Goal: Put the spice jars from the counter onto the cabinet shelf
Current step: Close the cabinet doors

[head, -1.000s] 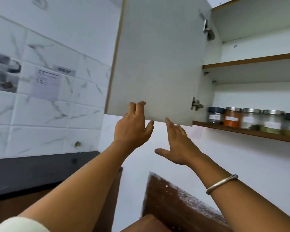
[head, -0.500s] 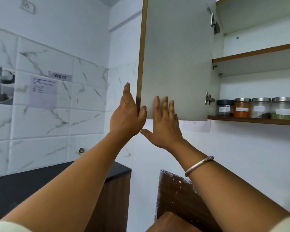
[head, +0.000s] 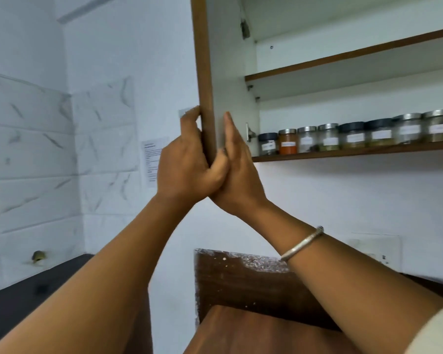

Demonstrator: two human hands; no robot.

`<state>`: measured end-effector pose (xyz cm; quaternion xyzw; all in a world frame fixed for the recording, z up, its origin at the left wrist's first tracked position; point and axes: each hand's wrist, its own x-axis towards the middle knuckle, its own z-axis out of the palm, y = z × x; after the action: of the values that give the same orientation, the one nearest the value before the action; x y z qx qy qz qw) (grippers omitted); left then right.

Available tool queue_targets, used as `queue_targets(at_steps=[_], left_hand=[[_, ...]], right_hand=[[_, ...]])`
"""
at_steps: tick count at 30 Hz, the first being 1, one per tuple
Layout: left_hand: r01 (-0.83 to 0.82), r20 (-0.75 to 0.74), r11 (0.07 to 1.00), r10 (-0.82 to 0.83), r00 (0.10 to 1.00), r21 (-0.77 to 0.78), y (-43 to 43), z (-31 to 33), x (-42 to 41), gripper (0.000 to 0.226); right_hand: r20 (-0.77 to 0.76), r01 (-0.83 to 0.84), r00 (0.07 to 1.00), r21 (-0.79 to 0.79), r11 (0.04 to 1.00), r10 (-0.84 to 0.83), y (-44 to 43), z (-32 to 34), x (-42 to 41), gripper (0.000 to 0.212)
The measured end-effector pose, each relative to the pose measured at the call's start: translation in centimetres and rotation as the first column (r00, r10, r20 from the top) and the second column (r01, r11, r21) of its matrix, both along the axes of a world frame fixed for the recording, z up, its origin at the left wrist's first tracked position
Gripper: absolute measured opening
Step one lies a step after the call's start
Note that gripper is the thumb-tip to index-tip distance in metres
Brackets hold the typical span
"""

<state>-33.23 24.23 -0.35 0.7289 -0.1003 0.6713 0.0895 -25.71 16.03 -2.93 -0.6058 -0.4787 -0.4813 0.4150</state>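
Arms raised; left hand (head: 187,162) grips the door edge (head: 203,60), right hand (head: 237,172) presses flat.

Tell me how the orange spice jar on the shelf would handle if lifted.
The orange spice jar looks like clear glass with a metal lid, so probably rigid, smooth and breakable. It seems nearly full, so likely hefty for its size. Squat and wide, it should resist tipping.

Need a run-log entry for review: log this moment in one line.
left hand: grips cabinet door edge | right hand: flat on door's inner face | spice jars: row on lower shelf
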Motion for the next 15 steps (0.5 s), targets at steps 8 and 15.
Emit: queue_targets(at_steps=[8, 15], left_hand=[[0.441, -0.029, 0.896, -0.441, 0.897, 0.040, -9.9, -0.4, 6.0, 0.067], [0.467, -0.151, 0.884, -0.463, 0.873, -0.011, -18.3, -0.7, 12.8, 0.074]], right_hand=[[-0.016, 0.134, 0.991, 0.154, 0.979, -0.133, -11.9, -0.9, 2.9, 0.072], [-0.197, 0.281, 0.952, 0.252, 0.926, -0.235, -19.8, -1.5, 6.3, 0.072]])
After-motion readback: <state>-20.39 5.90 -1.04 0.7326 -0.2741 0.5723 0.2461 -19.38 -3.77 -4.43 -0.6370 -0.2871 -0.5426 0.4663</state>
